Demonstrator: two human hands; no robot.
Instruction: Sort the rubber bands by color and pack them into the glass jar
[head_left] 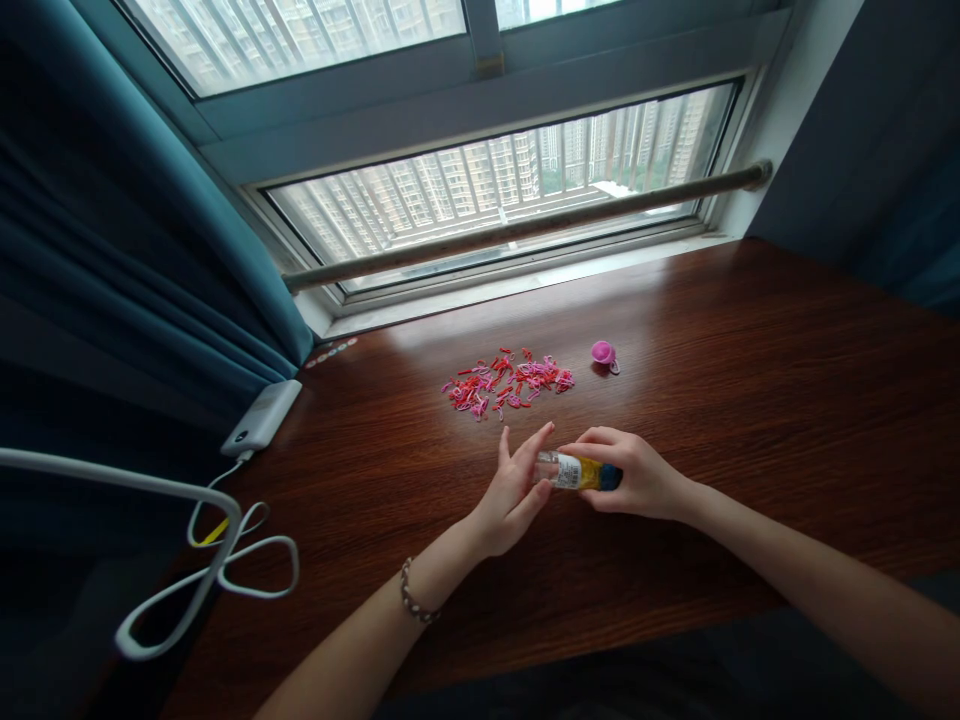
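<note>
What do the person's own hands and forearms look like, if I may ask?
The left hand and right hand wear no gloves, and no sleeves show. A braided-looking bracelet of mixed dark and light tones circles the left forearm near the wrist.

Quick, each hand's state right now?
Left hand: partly open at the bottle's clear end; grip unclear.
Right hand: closed, holding the bottle's blue end.

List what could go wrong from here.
The bottle lies sideways in the right hand, the left hand at its clear end; if that end is open, which I can't tell, anything inside might spill. A careless left-hand sweep could scatter the loose red and pink pieces just beyond. The pink cup might get knocked too.
</note>
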